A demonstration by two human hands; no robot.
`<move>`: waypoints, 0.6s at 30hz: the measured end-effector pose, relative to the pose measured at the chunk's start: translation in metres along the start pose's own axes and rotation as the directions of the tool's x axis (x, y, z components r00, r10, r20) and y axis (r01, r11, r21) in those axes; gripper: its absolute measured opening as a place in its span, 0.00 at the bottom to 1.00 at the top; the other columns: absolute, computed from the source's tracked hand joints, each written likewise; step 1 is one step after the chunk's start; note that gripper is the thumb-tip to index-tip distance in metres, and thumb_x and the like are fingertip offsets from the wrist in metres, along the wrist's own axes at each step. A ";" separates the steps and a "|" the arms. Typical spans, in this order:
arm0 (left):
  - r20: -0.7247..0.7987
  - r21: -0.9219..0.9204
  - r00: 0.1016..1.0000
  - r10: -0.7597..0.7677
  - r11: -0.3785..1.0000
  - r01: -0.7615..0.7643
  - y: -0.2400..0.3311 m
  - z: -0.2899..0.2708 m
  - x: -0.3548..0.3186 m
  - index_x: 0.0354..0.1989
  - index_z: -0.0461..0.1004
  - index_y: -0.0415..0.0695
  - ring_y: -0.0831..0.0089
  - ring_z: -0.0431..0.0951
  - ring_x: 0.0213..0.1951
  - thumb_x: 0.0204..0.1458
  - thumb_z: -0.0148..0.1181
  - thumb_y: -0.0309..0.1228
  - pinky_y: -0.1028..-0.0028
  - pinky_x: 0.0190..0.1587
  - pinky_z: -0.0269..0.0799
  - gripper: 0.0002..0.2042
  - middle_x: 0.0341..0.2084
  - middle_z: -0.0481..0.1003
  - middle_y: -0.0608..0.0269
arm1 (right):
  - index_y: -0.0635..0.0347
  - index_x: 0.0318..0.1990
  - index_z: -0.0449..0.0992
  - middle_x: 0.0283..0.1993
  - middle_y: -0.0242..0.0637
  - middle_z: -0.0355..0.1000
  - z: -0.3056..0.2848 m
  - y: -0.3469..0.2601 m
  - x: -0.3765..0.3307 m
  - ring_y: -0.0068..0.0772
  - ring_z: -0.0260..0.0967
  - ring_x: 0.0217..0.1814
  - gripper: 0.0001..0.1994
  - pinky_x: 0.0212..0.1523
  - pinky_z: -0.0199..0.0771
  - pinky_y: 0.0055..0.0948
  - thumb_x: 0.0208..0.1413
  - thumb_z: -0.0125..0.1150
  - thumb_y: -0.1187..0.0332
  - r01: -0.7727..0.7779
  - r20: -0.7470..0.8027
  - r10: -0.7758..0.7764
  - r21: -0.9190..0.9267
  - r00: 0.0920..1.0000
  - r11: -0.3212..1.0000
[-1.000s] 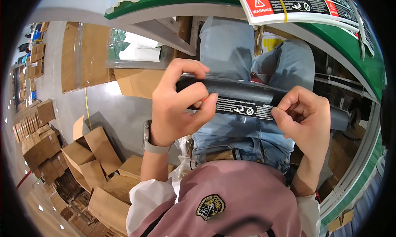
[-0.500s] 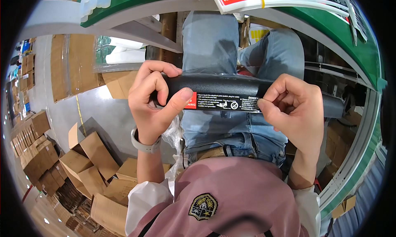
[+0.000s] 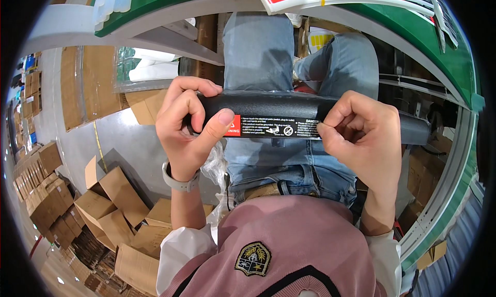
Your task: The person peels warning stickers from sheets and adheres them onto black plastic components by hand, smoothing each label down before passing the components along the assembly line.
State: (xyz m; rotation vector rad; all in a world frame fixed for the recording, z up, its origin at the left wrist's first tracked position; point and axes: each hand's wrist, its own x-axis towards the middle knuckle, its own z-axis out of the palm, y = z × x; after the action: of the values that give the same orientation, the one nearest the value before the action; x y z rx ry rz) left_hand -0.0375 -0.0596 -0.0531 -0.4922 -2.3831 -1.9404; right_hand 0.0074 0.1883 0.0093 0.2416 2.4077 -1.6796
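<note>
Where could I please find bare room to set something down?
Bare grey floor lies between the flat brown cardboard panel and the open brown cardboard boxes. It is crowded above the blue denim lap, where left hand and right hand handle a long black rounded bar.

Shows white print [image 3: 263, 122] and pictograms [image 3: 288, 131] on black-red label [image 3: 271, 128], mid-dial, on dark tube [image 3: 274, 106]; seemingly repeats on sheets [image 3: 351, 1] at one o'clock.

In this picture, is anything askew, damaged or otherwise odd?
Nothing looks clearly damaged. The black-and-red printed label runs roughly along the long black glossy part. Only the open brown cardboard boxes look untidy, jumbled together at the left.
</note>
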 end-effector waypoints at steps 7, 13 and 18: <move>-0.028 -0.007 1.000 0.006 1.000 -0.007 -0.001 -0.001 0.000 0.16 0.55 0.44 0.67 0.74 0.38 0.42 0.69 0.23 0.71 0.43 0.71 0.21 0.36 0.72 0.52 | 0.66 0.24 0.70 0.15 0.31 0.61 -0.007 -0.013 -0.002 0.16 0.54 0.14 0.11 0.18 0.54 0.18 0.40 0.70 0.80 0.119 -0.033 -0.150 -0.458 0.988 0.881; -0.057 0.002 0.998 0.041 0.999 -0.041 0.001 0.004 -0.002 0.16 0.56 0.43 0.68 0.74 0.37 0.44 0.67 0.24 0.71 0.43 0.70 0.20 0.35 0.72 0.52 | 0.43 0.49 0.80 0.47 0.34 0.72 0.015 -0.020 -0.010 0.37 0.70 0.48 0.26 0.45 0.69 0.35 0.35 0.72 0.65 0.456 0.123 -0.520 -0.673 0.845 0.583; -0.049 0.038 0.997 0.064 0.997 -0.062 -0.006 0.000 0.000 0.17 0.56 0.41 0.68 0.72 0.35 0.46 0.64 0.23 0.74 0.39 0.67 0.19 0.34 0.71 0.52 | 0.32 0.55 0.76 0.59 0.37 0.70 0.007 0.024 -0.013 0.43 0.68 0.58 0.26 0.55 0.66 0.45 0.46 0.59 0.71 0.427 0.198 -0.504 -0.816 0.841 0.391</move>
State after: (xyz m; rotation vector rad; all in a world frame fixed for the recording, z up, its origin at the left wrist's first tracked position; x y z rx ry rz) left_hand -0.0391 -0.0601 -0.0589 -0.5044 -2.3390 -1.8570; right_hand 0.0265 0.1894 -0.0121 -0.6017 3.2082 -0.3607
